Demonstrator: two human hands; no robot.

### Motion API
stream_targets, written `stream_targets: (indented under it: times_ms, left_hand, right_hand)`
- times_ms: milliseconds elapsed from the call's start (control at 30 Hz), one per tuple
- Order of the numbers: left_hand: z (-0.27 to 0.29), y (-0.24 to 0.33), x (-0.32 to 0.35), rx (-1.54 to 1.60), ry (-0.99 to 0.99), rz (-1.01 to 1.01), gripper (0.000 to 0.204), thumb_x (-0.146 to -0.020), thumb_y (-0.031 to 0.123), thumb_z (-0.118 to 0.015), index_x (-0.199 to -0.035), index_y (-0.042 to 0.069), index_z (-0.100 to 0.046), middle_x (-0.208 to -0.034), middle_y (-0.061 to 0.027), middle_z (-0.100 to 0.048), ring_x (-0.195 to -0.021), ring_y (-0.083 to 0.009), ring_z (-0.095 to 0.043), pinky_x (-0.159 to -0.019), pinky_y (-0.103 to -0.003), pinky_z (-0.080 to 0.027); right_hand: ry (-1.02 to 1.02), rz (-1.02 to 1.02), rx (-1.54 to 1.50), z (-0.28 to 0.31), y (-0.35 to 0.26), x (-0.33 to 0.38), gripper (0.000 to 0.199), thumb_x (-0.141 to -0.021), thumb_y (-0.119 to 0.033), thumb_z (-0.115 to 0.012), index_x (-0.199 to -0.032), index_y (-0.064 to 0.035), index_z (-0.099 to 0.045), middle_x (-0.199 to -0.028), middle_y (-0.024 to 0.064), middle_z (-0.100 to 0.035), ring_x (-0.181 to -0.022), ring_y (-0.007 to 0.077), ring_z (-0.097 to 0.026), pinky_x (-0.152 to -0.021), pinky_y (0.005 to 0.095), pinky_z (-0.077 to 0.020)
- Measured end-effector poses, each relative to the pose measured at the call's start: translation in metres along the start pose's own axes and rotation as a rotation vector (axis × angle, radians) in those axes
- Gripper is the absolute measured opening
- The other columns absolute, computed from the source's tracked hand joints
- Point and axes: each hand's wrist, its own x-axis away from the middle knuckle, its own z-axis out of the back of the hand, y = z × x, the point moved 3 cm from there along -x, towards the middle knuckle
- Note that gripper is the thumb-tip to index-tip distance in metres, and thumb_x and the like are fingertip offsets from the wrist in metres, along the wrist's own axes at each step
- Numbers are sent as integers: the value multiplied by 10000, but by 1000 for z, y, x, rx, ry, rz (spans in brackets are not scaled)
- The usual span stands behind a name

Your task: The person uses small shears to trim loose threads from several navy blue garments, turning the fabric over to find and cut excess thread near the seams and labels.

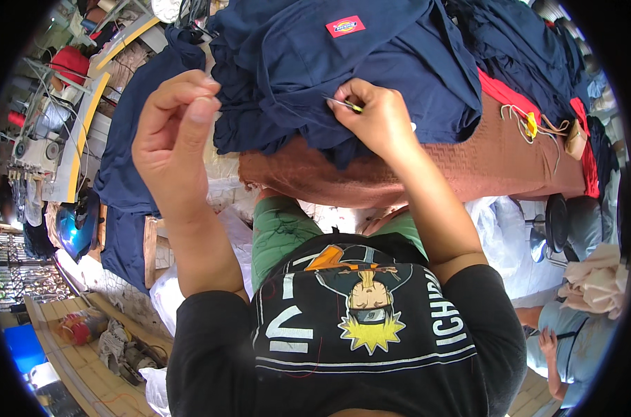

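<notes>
Over the near left edge of the navy blue garments [308,62], my left hand [176,132] is raised with thumb and fingertips pinched together. Anything between those fingertips is too small to make out. My right hand [374,115] is closed around a small slim tool [356,107] with a thin metal tip and a black and yellow part; its exact kind is not clear. The tip points left, close over the navy cloth. A red label [346,26] shows on the garment beyond my hands.
The garments lie on a surface draped with brown cloth [426,167]. More navy clothing [524,62] is heaped at right, by red cloth and loose cords [538,128]. Sewing machines [41,149] stand at left. Another person [565,347] is at lower right.
</notes>
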Motion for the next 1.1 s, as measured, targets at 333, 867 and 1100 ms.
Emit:
stream_targets:
  times_ms: [333,867,1100]
  left_hand:
    - [7,-11,-8,29,115,109,169,-959,101,-567,-1065,-16,-627,-1102,-115,-636,-933,-150,-589,-846,-282,-464]
    - [37,8,-217,2,392,130,319,-961,241,-560,-1082,-50,-614,-937,-117,-687,-849,-239,-663,-729,-277,-520]
    - [200,-44,-214,-50,883,406,452,-954,287,-565,-1360,113,-469,-1346,-147,-524,-1294,-257,-436,-1073,-467,-301]
  right_hand:
    - [-478,-31,-263,107,-15,59,409,-770,-63,-747,-1169,-92,-664,-699,44,-653,-594,49,-509,-571,238,-433]
    - [-75,-47,-278,151,-23,83,214,-767,-25,-746,-977,-33,-708,-623,2,-461,-559,47,-390,-520,230,-337]
    - [37,-29,-398,172,-17,78,137,-836,-30,-693,-971,-13,-708,-718,4,-622,-631,45,-505,-665,220,-474]
